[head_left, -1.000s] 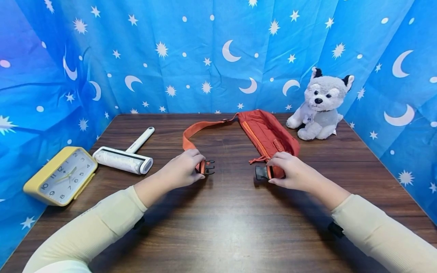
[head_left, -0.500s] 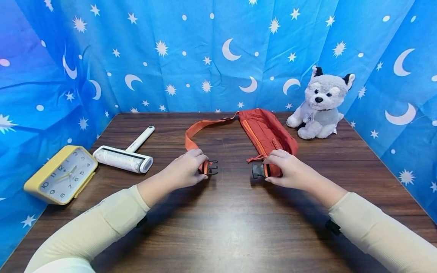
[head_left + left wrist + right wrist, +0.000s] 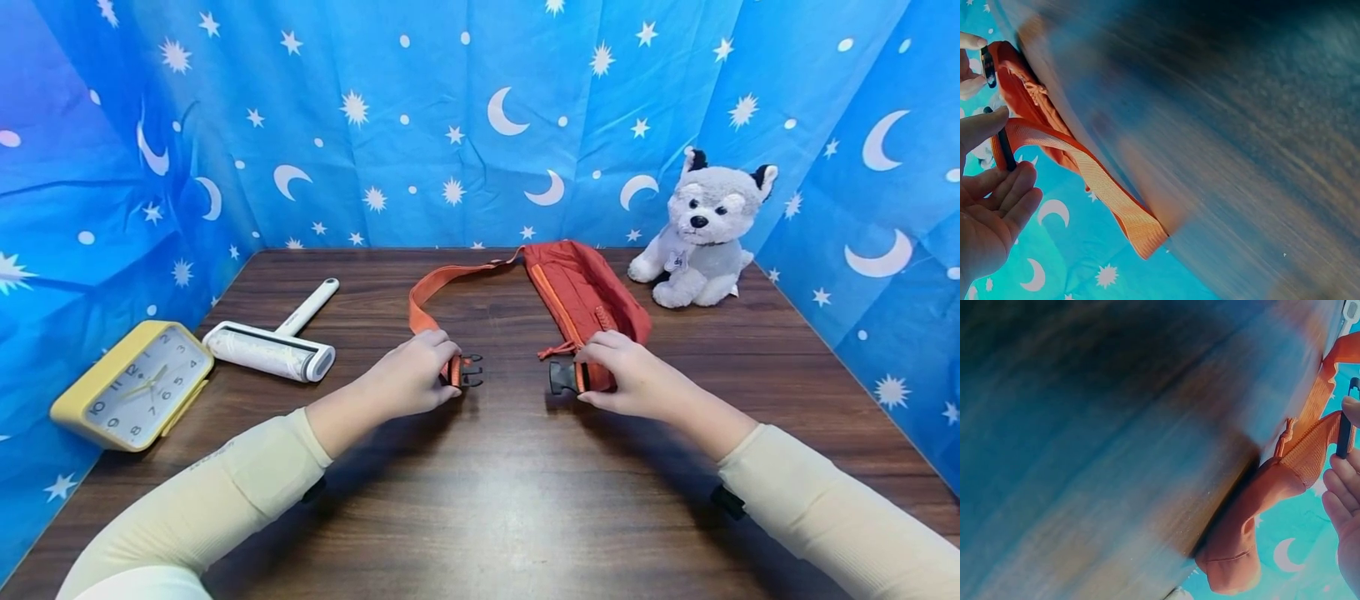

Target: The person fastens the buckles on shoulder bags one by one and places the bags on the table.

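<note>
A red-orange waist bag lies at the back of the table, its orange strap looping out to the left. My left hand pinches the black pronged buckle half at the strap's end between thumb and fingers. In the left wrist view the webbing trails from that grip. My right hand pinches the black socket buckle half beside the bag's near end. The two halves face each other with a gap between them. In the right wrist view the bag's body hangs below the right hand.
A yellow alarm clock and a white lint roller sit on the left. At the back right is a grey plush husky. A blue star-and-moon curtain encloses the brown wooden table.
Both hands have drawn slightly closer together, the left shifting right and the right shifting left, each carrying its buckle half. The gap between the halves has narrowed.
</note>
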The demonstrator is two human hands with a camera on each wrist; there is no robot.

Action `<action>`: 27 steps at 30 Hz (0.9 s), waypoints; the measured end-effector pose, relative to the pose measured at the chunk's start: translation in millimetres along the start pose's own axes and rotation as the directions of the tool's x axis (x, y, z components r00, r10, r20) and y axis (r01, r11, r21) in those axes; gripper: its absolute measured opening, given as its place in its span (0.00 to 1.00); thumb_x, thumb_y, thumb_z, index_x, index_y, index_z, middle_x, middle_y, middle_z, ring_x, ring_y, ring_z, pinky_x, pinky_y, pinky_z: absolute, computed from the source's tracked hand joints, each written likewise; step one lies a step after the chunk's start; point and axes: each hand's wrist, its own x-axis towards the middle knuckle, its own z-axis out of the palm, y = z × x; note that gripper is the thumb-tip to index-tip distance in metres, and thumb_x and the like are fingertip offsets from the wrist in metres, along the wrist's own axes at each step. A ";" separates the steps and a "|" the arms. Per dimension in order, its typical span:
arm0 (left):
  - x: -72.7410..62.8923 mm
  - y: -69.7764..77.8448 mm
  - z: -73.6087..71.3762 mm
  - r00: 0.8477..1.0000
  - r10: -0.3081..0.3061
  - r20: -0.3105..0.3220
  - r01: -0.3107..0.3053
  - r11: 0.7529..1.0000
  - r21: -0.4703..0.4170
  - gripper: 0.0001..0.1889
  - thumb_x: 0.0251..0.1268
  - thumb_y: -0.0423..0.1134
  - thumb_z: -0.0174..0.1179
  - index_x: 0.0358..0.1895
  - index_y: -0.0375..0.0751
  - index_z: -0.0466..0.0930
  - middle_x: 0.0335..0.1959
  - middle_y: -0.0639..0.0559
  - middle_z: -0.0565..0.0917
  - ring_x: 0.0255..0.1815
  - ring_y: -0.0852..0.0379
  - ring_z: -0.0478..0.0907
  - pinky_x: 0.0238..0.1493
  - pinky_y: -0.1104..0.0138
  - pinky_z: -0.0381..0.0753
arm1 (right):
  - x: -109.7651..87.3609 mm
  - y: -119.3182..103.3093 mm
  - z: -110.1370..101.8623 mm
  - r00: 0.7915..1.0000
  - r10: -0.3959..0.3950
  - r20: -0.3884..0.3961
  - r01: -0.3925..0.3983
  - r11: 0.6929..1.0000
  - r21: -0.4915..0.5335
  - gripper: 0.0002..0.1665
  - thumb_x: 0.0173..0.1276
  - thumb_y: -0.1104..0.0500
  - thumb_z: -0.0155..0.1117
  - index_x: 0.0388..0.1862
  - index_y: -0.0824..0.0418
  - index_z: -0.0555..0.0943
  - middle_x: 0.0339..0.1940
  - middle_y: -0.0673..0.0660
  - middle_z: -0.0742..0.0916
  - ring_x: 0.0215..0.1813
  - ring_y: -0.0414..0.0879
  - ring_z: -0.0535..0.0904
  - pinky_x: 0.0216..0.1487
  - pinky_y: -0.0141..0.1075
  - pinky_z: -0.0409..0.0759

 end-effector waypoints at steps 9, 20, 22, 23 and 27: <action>0.0 4.0 -1.4 1.000 -0.026 0.006 0.026 1.000 -0.008 0.21 0.50 0.43 0.70 0.44 0.33 0.78 0.37 0.49 0.76 0.38 0.56 0.71 0.37 0.65 0.74 | 2.2 -1.2 0.3 1.000 -0.005 -0.010 0.005 1.000 0.006 0.23 0.45 0.59 0.77 0.39 0.65 0.79 0.37 0.54 0.79 0.40 0.44 0.73 0.39 0.40 0.74; 1.7 6.1 -1.1 0.999 -0.034 0.009 0.035 0.999 -0.010 0.20 0.50 0.43 0.70 0.44 0.35 0.78 0.38 0.49 0.76 0.38 0.57 0.71 0.38 0.65 0.74 | 3.6 -0.1 -0.1 0.999 -0.016 -0.040 0.016 1.000 0.011 0.23 0.44 0.58 0.77 0.38 0.65 0.79 0.37 0.54 0.79 0.41 0.44 0.74 0.40 0.39 0.74; 2.4 7.2 -1.1 0.999 -0.031 0.011 0.031 0.999 -0.008 0.20 0.51 0.43 0.70 0.43 0.35 0.78 0.37 0.50 0.76 0.37 0.57 0.70 0.38 0.65 0.74 | 3.9 0.0 0.5 0.999 -0.019 -0.042 0.020 1.000 0.013 0.23 0.45 0.58 0.77 0.38 0.65 0.79 0.38 0.54 0.79 0.41 0.44 0.73 0.40 0.39 0.74; 2.8 7.9 -1.3 0.999 -0.030 0.012 0.030 1.000 -0.007 0.20 0.51 0.43 0.70 0.43 0.35 0.78 0.37 0.50 0.75 0.37 0.57 0.70 0.37 0.66 0.74 | 4.0 0.0 0.7 0.999 -0.021 -0.043 0.021 1.000 0.015 0.23 0.45 0.58 0.77 0.38 0.65 0.79 0.38 0.54 0.79 0.41 0.44 0.73 0.39 0.39 0.73; 4.1 10.4 -1.1 1.000 -0.021 0.007 0.021 1.000 -0.004 0.20 0.50 0.43 0.70 0.43 0.34 0.78 0.35 0.50 0.75 0.36 0.57 0.70 0.36 0.65 0.73 | 4.3 -1.1 0.9 0.999 -0.022 -0.048 0.023 1.000 0.020 0.22 0.45 0.58 0.77 0.39 0.64 0.79 0.38 0.53 0.79 0.40 0.43 0.73 0.38 0.39 0.73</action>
